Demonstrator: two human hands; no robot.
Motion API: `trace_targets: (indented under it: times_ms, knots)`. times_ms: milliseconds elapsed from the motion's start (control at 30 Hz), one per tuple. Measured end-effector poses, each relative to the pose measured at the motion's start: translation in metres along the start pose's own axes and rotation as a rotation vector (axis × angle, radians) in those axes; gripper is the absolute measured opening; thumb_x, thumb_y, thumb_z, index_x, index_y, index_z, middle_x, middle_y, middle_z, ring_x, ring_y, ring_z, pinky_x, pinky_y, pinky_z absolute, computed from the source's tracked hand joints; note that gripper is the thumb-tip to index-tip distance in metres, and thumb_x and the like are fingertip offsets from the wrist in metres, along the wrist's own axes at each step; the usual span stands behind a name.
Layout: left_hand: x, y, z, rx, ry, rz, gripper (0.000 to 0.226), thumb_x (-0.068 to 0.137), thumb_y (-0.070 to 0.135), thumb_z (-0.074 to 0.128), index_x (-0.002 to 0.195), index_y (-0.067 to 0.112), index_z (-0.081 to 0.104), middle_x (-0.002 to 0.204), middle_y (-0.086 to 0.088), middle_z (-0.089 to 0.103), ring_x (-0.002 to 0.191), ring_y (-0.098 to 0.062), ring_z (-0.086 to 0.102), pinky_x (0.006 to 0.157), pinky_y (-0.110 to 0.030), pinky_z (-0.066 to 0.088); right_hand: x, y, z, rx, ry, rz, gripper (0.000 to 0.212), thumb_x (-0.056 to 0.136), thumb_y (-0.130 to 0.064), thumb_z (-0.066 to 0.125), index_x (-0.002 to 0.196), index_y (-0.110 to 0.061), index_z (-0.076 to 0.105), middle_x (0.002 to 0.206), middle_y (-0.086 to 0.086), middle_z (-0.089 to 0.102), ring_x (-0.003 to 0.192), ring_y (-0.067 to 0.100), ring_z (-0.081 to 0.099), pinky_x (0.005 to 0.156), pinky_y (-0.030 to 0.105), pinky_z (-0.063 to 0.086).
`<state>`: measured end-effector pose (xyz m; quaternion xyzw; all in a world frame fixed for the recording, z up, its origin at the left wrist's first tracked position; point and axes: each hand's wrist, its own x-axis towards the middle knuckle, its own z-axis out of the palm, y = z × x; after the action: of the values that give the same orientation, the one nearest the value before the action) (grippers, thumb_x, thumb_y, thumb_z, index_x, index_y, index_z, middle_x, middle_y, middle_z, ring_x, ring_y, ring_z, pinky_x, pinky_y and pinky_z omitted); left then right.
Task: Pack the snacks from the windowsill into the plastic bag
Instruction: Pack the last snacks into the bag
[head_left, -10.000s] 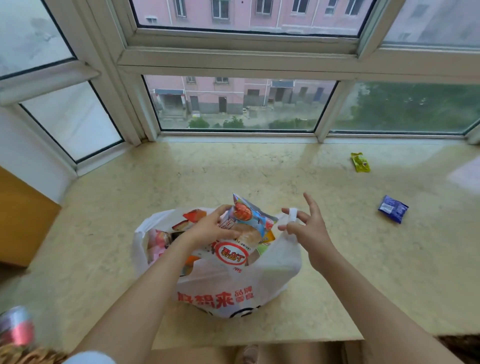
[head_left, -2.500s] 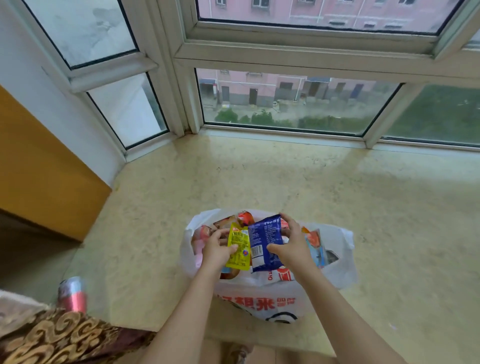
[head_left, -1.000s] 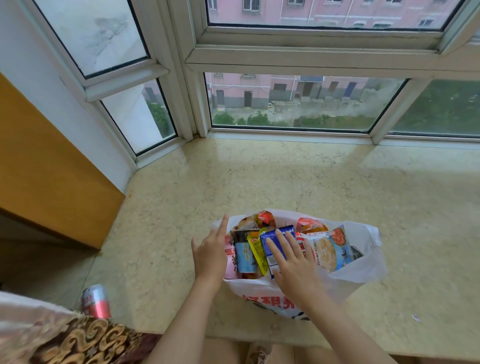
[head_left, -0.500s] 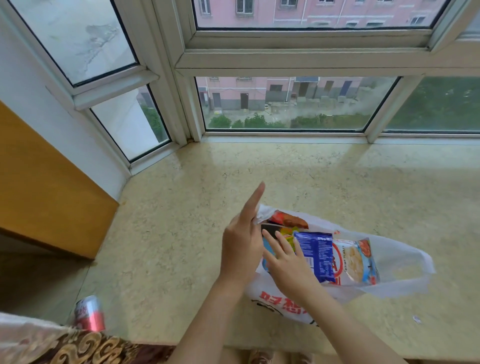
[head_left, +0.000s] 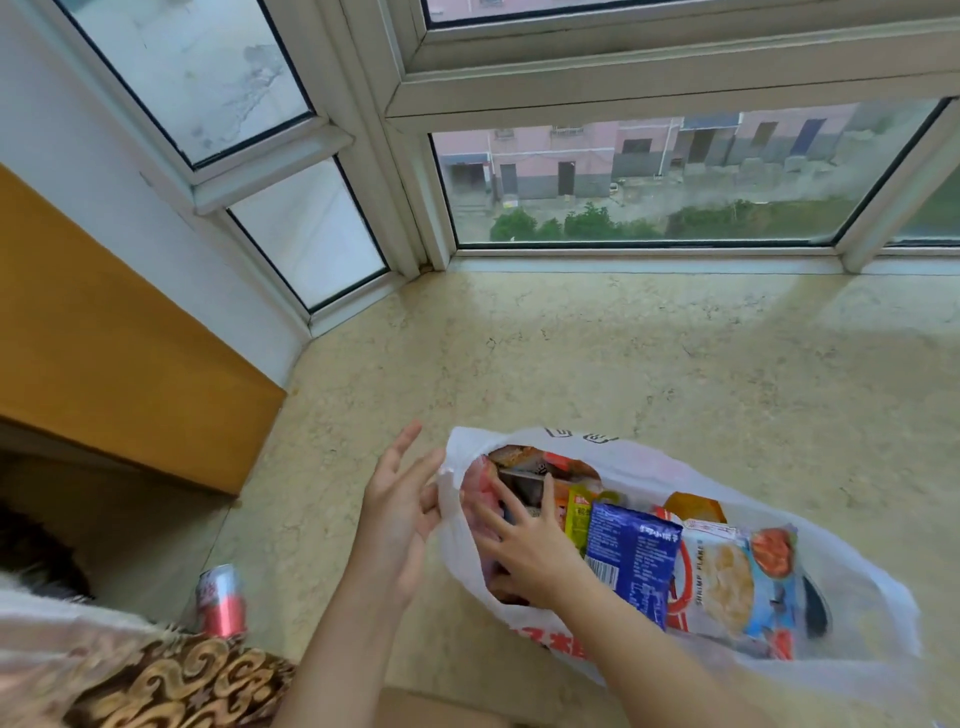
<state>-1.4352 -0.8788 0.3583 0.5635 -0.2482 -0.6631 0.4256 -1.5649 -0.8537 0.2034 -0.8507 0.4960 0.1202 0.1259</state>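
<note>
The white plastic bag (head_left: 649, 465) with red print lies slumped on the marble windowsill (head_left: 675, 364), its mouth open toward me. Inside I see several snack packs, among them a dark blue packet (head_left: 631, 556), a yellow packet (head_left: 577, 517) and a light blue shrimp-flakes bag (head_left: 737, 577). My left hand (head_left: 400, 512) is at the bag's left rim, fingers spread, its thumb side touching the plastic. My right hand (head_left: 524, 545) lies flat inside the bag's mouth, fingers spread over the snacks at the left. It grips nothing that I can see.
A red drink can (head_left: 221, 600) stands near the sill's front left corner. An orange-brown panel (head_left: 114, 332) juts out on the left. Patterned brown-and-gold fabric (head_left: 171, 680) fills the lower left. Window frames (head_left: 415, 171) border the sill at the back.
The yellow and blue packets have gone from my hands into the bag. The bag has tipped over to the right. My left hand has dropped from pointing upward to the bag's rim.
</note>
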Motion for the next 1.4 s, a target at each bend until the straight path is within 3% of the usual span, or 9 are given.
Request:
trace_targets:
  times_ms: [100,200,267,333,433,1000,1167,1267,1400]
  knots:
    - [0.002,0.012,0.005,0.049,0.020,-0.055,0.038,0.095,0.004,0.052,0.128,0.021,0.052,0.091,-0.013,0.072,0.087,-0.029,0.066,0.055,-0.024,0.054,-0.002,0.003,0.009,0.047,-0.018,-0.002,0.059,0.079,-0.052,0.026,0.132,-0.038,0.046,0.148,0.003,0.041,0.140,0.039,0.029,0.086,0.086,0.017]
    - [0.003,0.019,0.009,0.081,0.038,-0.097,0.041,0.091,0.000,0.054,0.128,0.018,0.053,0.085,-0.012,0.071,0.080,-0.025,0.066,0.060,-0.028,0.051,0.000,0.009,0.011,0.005,-0.036,0.019,0.053,0.077,-0.057,0.039,0.126,-0.043,0.053,0.140,-0.002,0.050,0.129,0.039,0.046,0.085,0.084,0.016]
    - [0.000,0.026,0.009,0.063,0.033,-0.105,0.042,0.089,-0.002,0.053,0.126,0.017,0.053,0.081,-0.011,0.072,0.068,-0.020,0.069,0.064,-0.031,0.048,0.000,0.013,0.009,0.001,-0.038,0.037,0.054,0.081,-0.061,0.036,0.132,-0.046,0.048,0.147,-0.003,0.044,0.134,0.041,0.038,0.087,0.085,0.000]
    - [-0.004,0.035,0.009,0.030,0.007,-0.104,0.043,0.088,-0.003,0.052,0.125,0.018,0.052,0.086,-0.013,0.072,0.065,-0.019,0.071,0.065,-0.033,0.047,0.002,0.018,0.012,-0.039,-0.015,0.044,0.055,0.091,-0.060,0.027,0.145,-0.047,0.026,0.160,-0.003,0.012,0.145,0.042,0.006,0.086,0.081,-0.020]
    - [-0.011,0.043,0.008,0.001,-0.018,-0.088,0.042,0.087,-0.002,0.053,0.122,0.020,0.054,0.097,-0.017,0.072,0.069,-0.021,0.071,0.065,-0.032,0.050,0.006,0.025,0.015,-0.069,-0.066,0.053,0.060,0.094,-0.063,0.024,0.149,-0.046,0.005,0.160,-0.004,-0.013,0.143,0.038,-0.021,0.083,0.077,-0.028]
    - [-0.037,0.049,0.016,-0.026,-0.054,-0.099,0.039,0.087,-0.001,0.056,0.121,0.018,0.053,0.102,-0.015,0.072,0.079,-0.022,0.068,0.059,-0.029,0.056,-0.006,0.038,0.020,-0.078,-0.113,0.011,0.060,0.095,-0.060,0.027,0.149,-0.043,0.007,0.160,-0.004,-0.013,0.144,0.031,-0.021,0.096,0.073,-0.021]
    - [-0.036,0.052,0.015,-0.014,-0.094,-0.108,0.054,0.073,0.001,0.066,0.122,0.020,0.053,0.099,-0.015,0.072,0.072,-0.019,0.069,0.061,-0.030,0.057,-0.037,0.047,0.035,-0.066,-0.041,0.105,0.062,0.090,-0.065,0.013,0.148,-0.045,0.006,0.157,-0.002,-0.019,0.139,0.029,-0.025,0.094,0.076,-0.018]
    - [-0.040,0.054,0.014,0.022,-0.114,-0.095,0.060,0.063,0.005,0.066,0.119,0.023,0.055,0.102,-0.014,0.073,0.072,-0.019,0.070,0.064,-0.031,0.056,-0.031,0.051,0.042,-0.031,-0.134,0.134,0.064,0.092,-0.067,0.024,0.147,-0.049,-0.005,0.146,-0.007,-0.037,0.141,0.029,-0.029,0.097,0.077,-0.012]
    - [-0.040,0.047,0.015,0.003,-0.067,-0.039,0.047,0.076,-0.001,0.065,0.116,0.022,0.055,0.097,-0.011,0.074,0.075,-0.016,0.071,0.061,-0.027,0.056,-0.030,0.048,0.031,0.021,-0.161,0.109,0.065,0.092,-0.064,0.032,0.148,-0.048,0.002,0.157,-0.006,-0.023,0.143,0.029,-0.024,0.102,0.075,-0.010]
